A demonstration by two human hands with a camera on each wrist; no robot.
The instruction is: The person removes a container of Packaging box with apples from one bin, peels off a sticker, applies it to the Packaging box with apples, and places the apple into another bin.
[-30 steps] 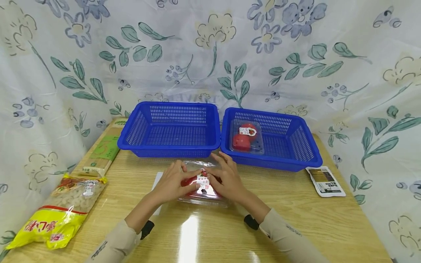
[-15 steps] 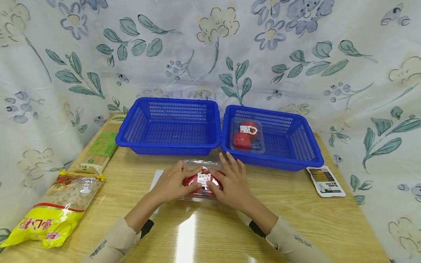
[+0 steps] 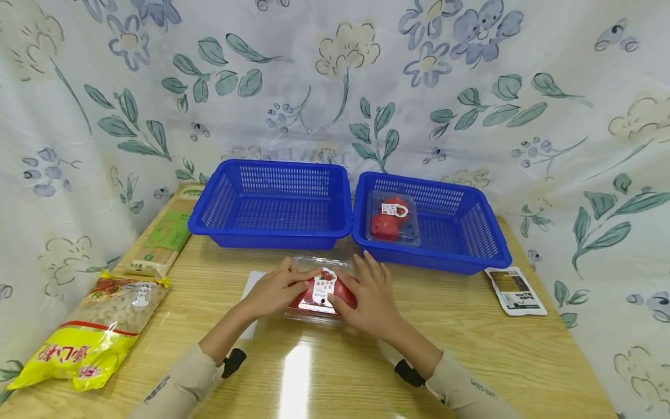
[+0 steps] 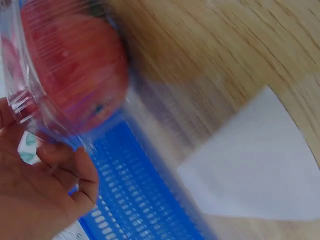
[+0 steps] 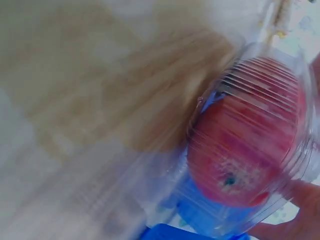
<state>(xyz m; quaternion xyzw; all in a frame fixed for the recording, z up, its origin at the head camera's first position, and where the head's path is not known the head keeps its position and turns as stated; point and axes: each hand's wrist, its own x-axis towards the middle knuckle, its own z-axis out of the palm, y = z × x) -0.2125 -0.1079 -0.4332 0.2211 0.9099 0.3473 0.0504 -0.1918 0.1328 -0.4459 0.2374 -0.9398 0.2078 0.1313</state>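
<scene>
A clear plastic clamshell box [image 3: 320, 311] with red round fruit [image 4: 75, 70] inside lies on the table before me, a white label [image 3: 323, 289] on its lid. My left hand [image 3: 274, 291] holds its left end; in the left wrist view those fingers [image 4: 85, 177] are curled at the box's edge. Against the right end is my right hand [image 3: 376, 302], its thumb and index finger on the lid and its other fingers straight and spread. The right wrist view shows fruit [image 5: 242, 155] through the ribbed plastic, with a blurred part of the right hand [image 5: 300, 212] at the rim.
Two blue baskets [image 3: 269, 240] [image 3: 419, 259] stand behind the box; the right one holds another fruit box [image 3: 392, 218]. At left lie a noodle pack [image 3: 164, 235] and a yellow pasta bag [image 3: 94, 334]. White paper [image 3: 251, 308] is beside the left hand, a white pouch [image 3: 515, 291] far right.
Over the second, the right hand's fingers have lifted and spread. The left thumb has drawn back toward the index finger, uncovering more of the label. The box stays in about the same place.
</scene>
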